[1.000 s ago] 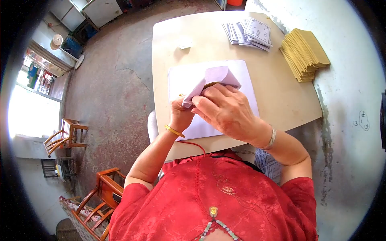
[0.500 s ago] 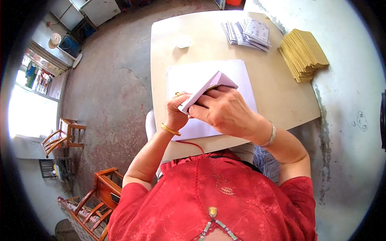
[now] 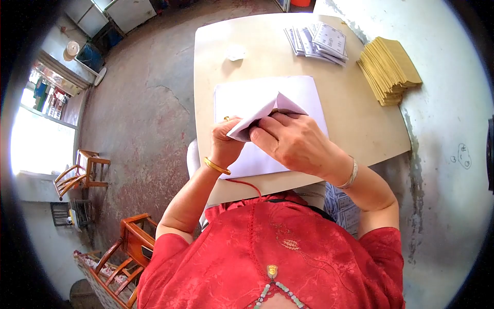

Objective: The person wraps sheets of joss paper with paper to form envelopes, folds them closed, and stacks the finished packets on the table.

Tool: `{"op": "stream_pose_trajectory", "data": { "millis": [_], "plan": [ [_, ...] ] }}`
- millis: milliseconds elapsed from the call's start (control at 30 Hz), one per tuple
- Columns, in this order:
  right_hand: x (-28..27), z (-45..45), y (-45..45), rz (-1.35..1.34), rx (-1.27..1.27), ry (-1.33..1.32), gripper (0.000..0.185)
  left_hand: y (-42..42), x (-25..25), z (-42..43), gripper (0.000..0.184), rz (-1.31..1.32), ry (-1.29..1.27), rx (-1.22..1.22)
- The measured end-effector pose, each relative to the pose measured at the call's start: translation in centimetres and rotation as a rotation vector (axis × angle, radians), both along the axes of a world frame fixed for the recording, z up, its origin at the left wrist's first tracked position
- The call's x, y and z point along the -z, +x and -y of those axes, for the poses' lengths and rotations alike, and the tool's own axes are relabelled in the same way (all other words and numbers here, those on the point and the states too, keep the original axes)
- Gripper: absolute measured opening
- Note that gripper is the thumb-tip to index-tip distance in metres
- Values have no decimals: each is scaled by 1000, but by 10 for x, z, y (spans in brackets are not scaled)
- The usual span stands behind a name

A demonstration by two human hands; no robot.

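Observation:
My left hand [image 3: 225, 145], with a gold bangle at its wrist, grips the left end of a white paper packet [image 3: 265, 114]. The packet stands partly open, its flap raised to a point. The fingers of my right hand [image 3: 296, 143] are tucked into the opening, around something dark yellow that is mostly hidden. Beneath both hands lies a stack of large white sheets [image 3: 303, 98] on the table [image 3: 360, 123].
Printed white packets [image 3: 329, 41] lie at the table's far side. A pile of yellow-brown envelopes [image 3: 388, 69] stands by the wall at right. A small white piece [image 3: 236, 53] rests at far left. Wooden chairs [image 3: 139, 242] stand on the floor at left.
The packet has tilted, and its broad flap now stands as a narrow peak. My right hand has moved slightly right, its fingers still in the opening.

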State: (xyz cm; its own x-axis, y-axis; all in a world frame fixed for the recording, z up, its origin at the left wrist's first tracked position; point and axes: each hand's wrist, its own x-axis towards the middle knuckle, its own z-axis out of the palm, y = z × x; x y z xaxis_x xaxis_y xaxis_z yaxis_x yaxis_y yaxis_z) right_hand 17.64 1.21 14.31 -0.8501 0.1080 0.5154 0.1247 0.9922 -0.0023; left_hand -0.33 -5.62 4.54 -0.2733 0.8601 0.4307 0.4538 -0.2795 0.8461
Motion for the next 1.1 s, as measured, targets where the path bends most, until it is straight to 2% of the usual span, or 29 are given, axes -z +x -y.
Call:
{"op": "stream_pose_trajectory", "data": {
  "millis": [167, 267, 367, 433, 467, 567, 600, 700, 800, 900, 933, 1033, 1100],
  "plan": [
    [8, -9, 1, -72, -100, -25, 15, 0, 0, 3, 18, 31, -72, 51],
    [-2, -12, 7, -342, -235, -99, 21, 3, 0, 4, 15, 254, -77, 60],
    [-2, -30, 23, -578, -224, -252, 28, -4, 14, 3, 14, 315, -146, 126],
    [-7, -34, 21, -642, -57, -468, 29, -2, 9, 4, 15, 301, -181, 142],
    [-11, -32, 17, -611, -17, -656, 29, 1, 4, 5, 15, 322, -207, 156],
    [3, -42, 24, -263, -179, -1109, 26, 7, -7, 10, 18, 427, -250, 227],
    [1, -40, 26, -191, -164, -1227, 23, 8, -9, 10, 19, 471, -255, 253],
    [-1, -40, 25, -224, -253, -1375, 31, 2, -3, 11, 22, 422, -304, 339],
    [-6, -44, 24, -199, -320, -1149, 32, 1, -1, 12, 23, 489, -305, 394],
    [-10, -44, 26, -130, -364, -1058, 36, 3, -10, 15, 25, 490, -386, 345],
    [-11, -46, 28, -74, -358, -1058, 39, 2, -9, 14, 28, 502, -404, 347],
    [-18, -46, 32, -55, -389, -1034, 35, -1, -6, 14, 47, 493, -445, 398],
    [-21, -47, 32, -40, -427, -1027, 29, -2, -9, 14, 47, 517, -457, 403]
  ]
}}
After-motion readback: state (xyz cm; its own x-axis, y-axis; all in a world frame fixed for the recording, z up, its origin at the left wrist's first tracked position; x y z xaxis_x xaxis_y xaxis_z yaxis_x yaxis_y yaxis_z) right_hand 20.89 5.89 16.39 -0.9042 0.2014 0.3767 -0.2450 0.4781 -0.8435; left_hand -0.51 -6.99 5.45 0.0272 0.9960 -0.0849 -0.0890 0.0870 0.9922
